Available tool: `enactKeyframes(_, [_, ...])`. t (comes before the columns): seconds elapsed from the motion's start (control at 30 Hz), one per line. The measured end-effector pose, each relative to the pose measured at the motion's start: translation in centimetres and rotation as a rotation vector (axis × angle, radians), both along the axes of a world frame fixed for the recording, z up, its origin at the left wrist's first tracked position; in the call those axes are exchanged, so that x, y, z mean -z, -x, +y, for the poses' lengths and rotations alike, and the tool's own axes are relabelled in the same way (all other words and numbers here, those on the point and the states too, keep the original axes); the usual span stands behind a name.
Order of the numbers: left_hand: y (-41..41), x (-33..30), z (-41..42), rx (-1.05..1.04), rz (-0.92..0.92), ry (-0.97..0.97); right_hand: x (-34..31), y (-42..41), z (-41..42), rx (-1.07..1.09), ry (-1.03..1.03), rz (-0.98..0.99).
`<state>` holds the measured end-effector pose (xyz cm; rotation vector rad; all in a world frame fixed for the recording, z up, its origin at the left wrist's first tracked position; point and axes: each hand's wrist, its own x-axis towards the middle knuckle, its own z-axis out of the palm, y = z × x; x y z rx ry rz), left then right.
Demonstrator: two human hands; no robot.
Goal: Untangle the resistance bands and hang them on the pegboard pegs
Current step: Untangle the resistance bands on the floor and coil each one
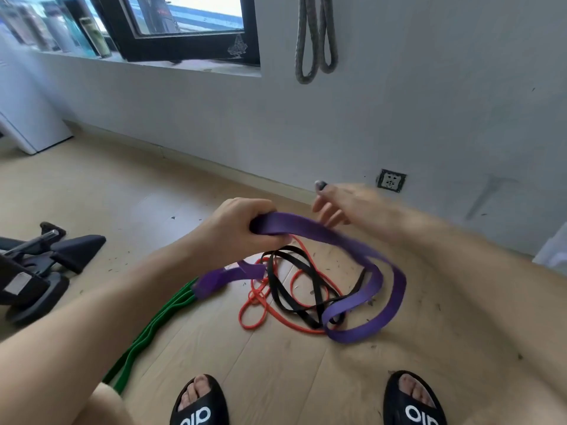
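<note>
My left hand is closed around one end of a wide purple band, lifting it above the floor. The purple band loops down to the right and back, threaded through a thin black band and a thin orange band that lie tangled on the wooden floor. Another part of the purple band wraps a green band that runs toward my left leg. My right hand is blurred, fingers spread, just right of the purple band and holding nothing. A grey band hangs on the wall above.
Black exercise equipment sits on the floor at the left. A wall socket is low on the wall behind my right hand. A window and a sill with bottles are at the upper left. My feet in black slippers stand at the bottom.
</note>
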<state>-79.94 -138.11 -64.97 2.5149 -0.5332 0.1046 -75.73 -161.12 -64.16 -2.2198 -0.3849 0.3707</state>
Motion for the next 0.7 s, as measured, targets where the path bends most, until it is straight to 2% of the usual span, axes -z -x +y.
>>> enactKeyframes(0.07, [0.1, -0.4, -1.0, 0.052, 0.010, 0.023, 0.4, 1.2, 1.8, -0.087, -0.106, 0.060])
enactKeyframes(0.2, [0.2, -0.7, -1.5, 0.099, 0.068, 0.090, 1.3, 2.5, 3.8, -0.159, -0.115, -0.073])
enactKeyframes(0.3, [-0.1, -0.5, -0.6, 0.070, 0.088, 0.110, 0.7, 2.1, 3.7, -0.166, -0.142, -0.093])
enactKeyframes(0.4, [0.1, 0.4, -0.2, 0.121, 0.253, 0.147, -0.4, 1.7, 3.5, -0.137, -0.185, -0.096])
enactKeyframes(0.53, [-0.1, 2.2, 1.4, 0.084, 0.320, 0.021, -1.9, 0.2, 1.6, -0.012, -0.315, -0.077])
enactKeyframes(0.63, [-0.3, 2.4, 2.4, 0.004, 0.278, -0.055, -1.9, -0.7, -0.9, 0.041, -0.249, -0.076])
enactKeyframes(0.7, [-0.3, 2.1, 2.3, -0.013, 0.207, -0.046, -0.7, -1.2, -1.5, 0.050, -0.027, -0.053])
